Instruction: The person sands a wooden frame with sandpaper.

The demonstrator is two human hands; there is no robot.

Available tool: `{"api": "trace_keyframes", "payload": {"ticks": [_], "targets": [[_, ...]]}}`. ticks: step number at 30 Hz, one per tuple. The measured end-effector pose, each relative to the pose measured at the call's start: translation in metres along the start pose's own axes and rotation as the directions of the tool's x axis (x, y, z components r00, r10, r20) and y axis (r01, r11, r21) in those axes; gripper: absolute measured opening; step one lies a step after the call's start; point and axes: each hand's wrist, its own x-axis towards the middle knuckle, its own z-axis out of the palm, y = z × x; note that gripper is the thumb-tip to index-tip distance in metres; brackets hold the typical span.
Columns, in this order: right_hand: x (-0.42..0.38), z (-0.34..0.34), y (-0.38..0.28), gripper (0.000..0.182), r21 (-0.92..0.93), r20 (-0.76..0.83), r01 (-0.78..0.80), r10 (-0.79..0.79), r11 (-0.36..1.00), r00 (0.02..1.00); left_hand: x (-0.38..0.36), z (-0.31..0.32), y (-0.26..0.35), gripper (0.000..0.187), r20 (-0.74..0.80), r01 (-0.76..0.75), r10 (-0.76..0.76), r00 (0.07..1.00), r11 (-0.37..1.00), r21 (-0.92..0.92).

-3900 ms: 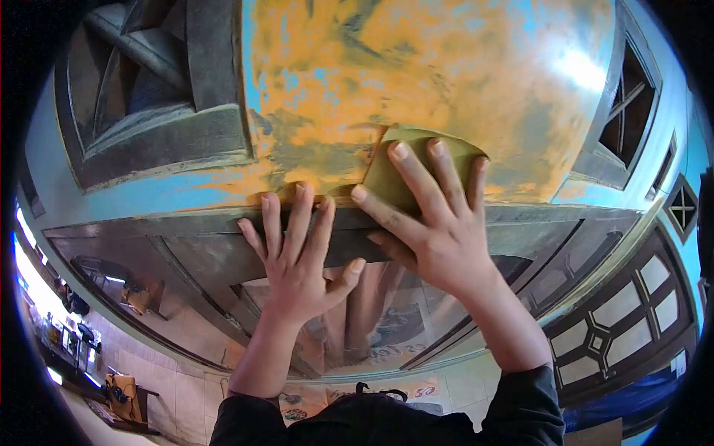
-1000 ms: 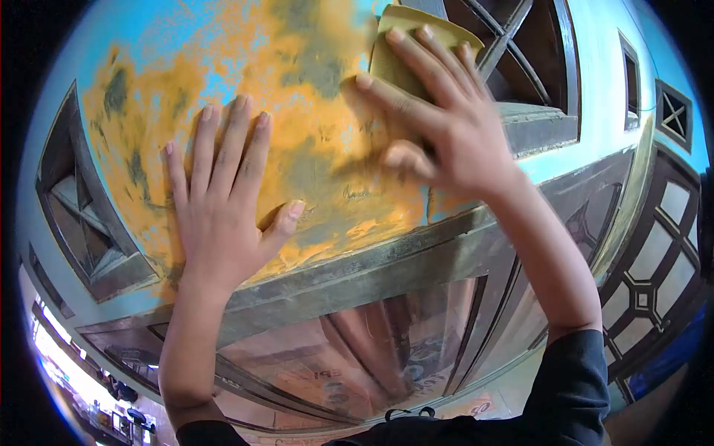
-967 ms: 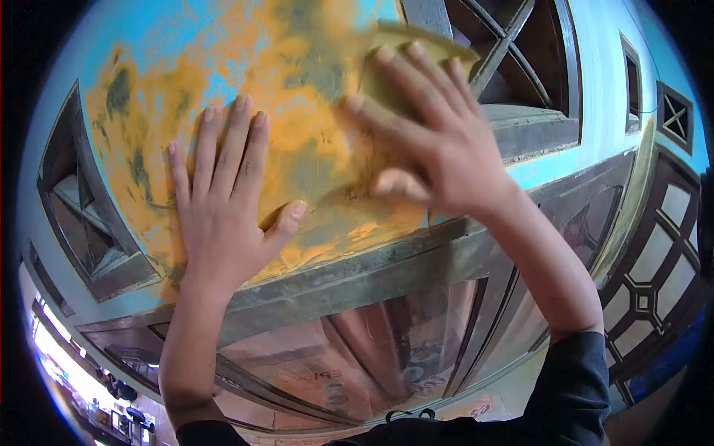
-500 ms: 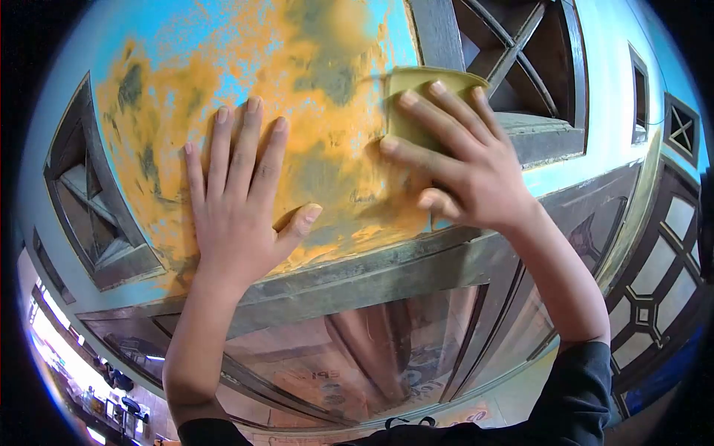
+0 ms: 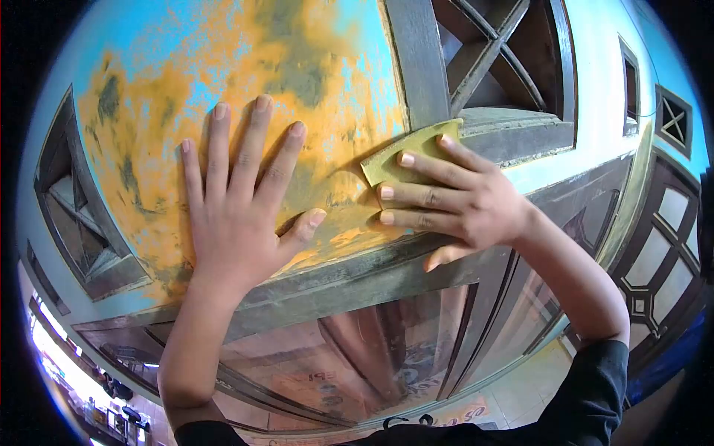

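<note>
My left hand lies flat with spread fingers on the wall, where blue paint is worn through to orange and grey patches. It holds nothing. Under the fingers of my right hand is a yellow-green sheet of sandpaper, pressed against the lower right of the worn area. One edge of the sheet curls up, and it reaches the corner of the dark wooden frame. My right thumb hangs apart below, over the wooden ledge.
Lattice vent openings sit in the wall at right, with another vent at left. Below the ledge is a glass pane with reflections. A panelled door stands at far right, and tiled floor shows beneath.
My right hand has slid the sandpaper downward and turned it, so its fingers now point more to the left. My left hand stays in place on the wall. The view has shifted slightly.
</note>
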Motion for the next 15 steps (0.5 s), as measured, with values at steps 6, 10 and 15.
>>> {"api": "trace_keyframes", "payload": {"ticks": [6, 10, 15], "targets": [[0.006, 0.005, 0.005, 0.072, -0.006, -0.119, -0.087, 0.086, 0.996, 0.989, -0.001, 0.0, 0.001, 0.08, -0.003, 0.025, -0.025, 1.0, 0.998, -0.056], [-0.002, 0.01, -0.005, 0.069, -0.052, -0.067, 0.034, -0.037, 0.998, 0.997, -0.001, 0.0, 0.001, 0.077, 0.004, 0.005, -0.005, 1.0, 1.0, 0.027], [-0.005, 0.024, -0.034, 0.072, 0.074, -0.11, -0.075, 0.083, 0.994, 0.99, -0.001, 0.0, 0.001, 0.077, -0.002, 0.008, -0.008, 1.0, 0.999, 0.033]]}}
